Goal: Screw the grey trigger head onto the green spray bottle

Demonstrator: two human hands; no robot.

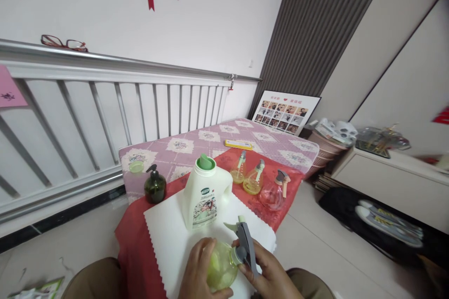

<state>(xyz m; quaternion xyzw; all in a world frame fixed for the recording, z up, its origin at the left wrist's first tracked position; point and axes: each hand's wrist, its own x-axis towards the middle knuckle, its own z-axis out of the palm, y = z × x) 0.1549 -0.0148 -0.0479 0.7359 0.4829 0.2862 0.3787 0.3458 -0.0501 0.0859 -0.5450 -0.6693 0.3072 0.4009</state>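
Observation:
My left hand (199, 273) wraps round the body of a round yellow-green spray bottle (220, 268) tilted over a white cloth (168, 238). My right hand (270, 275) grips the bottle's grey trigger head (245, 243) at the neck. Just beyond stands a large white detergent jug (205, 194) with a green cap. Behind it are two yellow spray bottles (253, 178) and a pink one (273, 192).
A dark green pump bottle (155, 186) and a green lid (136, 166) sit at the left of the low table with its red and pink covers (133, 233). A yellow flat object (238, 144) lies further back. A white radiator lines the left wall; clutter and a cabinet fill the right.

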